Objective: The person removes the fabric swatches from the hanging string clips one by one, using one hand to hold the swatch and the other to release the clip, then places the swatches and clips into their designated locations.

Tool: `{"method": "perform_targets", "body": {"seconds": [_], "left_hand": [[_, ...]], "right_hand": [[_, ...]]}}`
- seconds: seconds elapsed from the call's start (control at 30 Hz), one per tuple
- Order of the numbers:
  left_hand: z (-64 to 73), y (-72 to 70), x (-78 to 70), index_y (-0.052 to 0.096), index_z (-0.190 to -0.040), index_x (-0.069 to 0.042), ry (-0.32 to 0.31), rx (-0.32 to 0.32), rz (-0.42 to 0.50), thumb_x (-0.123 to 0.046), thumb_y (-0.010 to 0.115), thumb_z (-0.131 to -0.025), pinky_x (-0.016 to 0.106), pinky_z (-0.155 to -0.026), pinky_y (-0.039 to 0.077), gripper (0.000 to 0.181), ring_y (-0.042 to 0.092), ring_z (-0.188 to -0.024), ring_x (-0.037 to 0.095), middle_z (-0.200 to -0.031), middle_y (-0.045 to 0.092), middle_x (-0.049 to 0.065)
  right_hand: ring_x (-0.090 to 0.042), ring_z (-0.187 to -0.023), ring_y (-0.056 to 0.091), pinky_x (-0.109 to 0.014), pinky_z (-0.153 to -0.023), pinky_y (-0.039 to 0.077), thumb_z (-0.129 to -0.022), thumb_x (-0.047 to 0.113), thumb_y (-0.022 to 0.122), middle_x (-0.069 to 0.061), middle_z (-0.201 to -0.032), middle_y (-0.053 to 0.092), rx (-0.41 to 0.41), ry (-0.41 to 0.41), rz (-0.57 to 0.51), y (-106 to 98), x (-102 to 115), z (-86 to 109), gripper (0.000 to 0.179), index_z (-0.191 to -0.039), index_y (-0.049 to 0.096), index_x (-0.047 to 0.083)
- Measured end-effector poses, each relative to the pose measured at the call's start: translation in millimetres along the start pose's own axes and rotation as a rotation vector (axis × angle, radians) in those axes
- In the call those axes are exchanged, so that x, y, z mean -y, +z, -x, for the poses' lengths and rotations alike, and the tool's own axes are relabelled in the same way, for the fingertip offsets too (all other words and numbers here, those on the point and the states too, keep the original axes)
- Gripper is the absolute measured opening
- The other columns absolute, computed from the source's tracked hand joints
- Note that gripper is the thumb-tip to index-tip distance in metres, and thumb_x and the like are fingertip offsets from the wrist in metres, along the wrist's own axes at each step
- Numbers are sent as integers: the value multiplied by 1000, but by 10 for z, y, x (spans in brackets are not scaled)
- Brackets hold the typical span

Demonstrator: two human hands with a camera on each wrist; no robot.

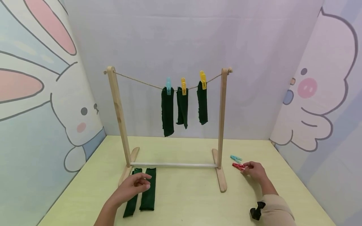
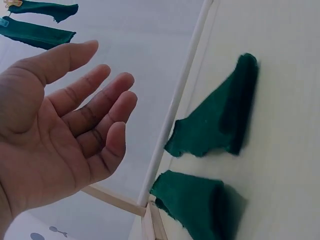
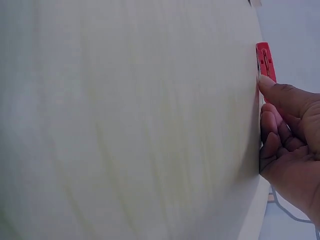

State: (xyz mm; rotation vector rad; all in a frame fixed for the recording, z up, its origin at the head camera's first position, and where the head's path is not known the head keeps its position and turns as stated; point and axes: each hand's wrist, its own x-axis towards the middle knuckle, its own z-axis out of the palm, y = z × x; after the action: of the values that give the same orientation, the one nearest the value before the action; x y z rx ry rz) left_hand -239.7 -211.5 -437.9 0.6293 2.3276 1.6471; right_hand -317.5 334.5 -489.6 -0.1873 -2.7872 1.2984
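At the table's right side my right hand [image 1: 255,171] pinches a red clothespin [image 1: 238,166] between thumb and fingers, low at the tabletop; the right wrist view shows the red clothespin [image 3: 266,60] beyond the thumb tip. A light blue clothespin [image 1: 236,158] lies just behind it. My left hand [image 1: 132,187] hovers with relaxed, slightly bent fingers over two dark green cloth strips, and its palm holds nothing in the left wrist view. One strip [image 1: 150,194] lies to the right of the other strip [image 1: 131,205], which the hand partly covers.
A wooden rack with a left post [image 1: 118,116], a right post [image 1: 222,119] and a white crossbar [image 1: 172,164] carries a sagging rope [image 1: 138,81]. Three dark green strips hang there, pinned by a blue clothespin [image 1: 168,87] and yellow clothespins [image 1: 183,88]. Cartoon-printed walls surround the table.
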Motion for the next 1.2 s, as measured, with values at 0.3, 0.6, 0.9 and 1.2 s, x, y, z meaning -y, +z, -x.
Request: {"method": "perform_targets", "body": {"seconds": [0.3, 0.6, 0.9, 1.2], "left_hand": [[-143, 15, -135, 54, -120, 6, 70, -17, -35, -16, 61, -91, 30, -74, 49, 37, 56, -90, 26, -102, 60, 13], [-250, 37, -196, 56, -119, 1, 86, -149, 18, -16, 63, -90, 29, -74, 50, 35, 58, -91, 27, -106, 59, 18], [-403, 49, -282, 57, -119, -4, 93, -290, 25, -16, 64, -89, 27, -81, 47, 33, 55, -101, 26, -111, 60, 10], [-559, 12, -267, 57, -118, -2, 121, -335, 84, -17, 66, -88, 27, -81, 49, 35, 56, -103, 27, -113, 58, 12]], "right_hand": [[-24, -77, 55, -34, -67, 43, -77, 12, 75, -9, -82, 62, 10, -27, 36, -30, 58, 71, 44, -109, 57, -13], [-27, -84, 57, -35, -67, 45, -84, 14, 69, -12, -89, 63, -17, -103, 49, -63, 180, 197, 43, -114, 55, -13], [-41, -102, 56, -48, -79, 48, -89, 21, 64, -30, -113, 56, 55, -215, 13, -146, 455, 234, 50, -124, 49, -12], [-42, -103, 55, -50, -80, 47, -90, 27, 63, -31, -117, 53, 33, -307, 23, -215, 693, 251, 51, -125, 50, -8]]}}
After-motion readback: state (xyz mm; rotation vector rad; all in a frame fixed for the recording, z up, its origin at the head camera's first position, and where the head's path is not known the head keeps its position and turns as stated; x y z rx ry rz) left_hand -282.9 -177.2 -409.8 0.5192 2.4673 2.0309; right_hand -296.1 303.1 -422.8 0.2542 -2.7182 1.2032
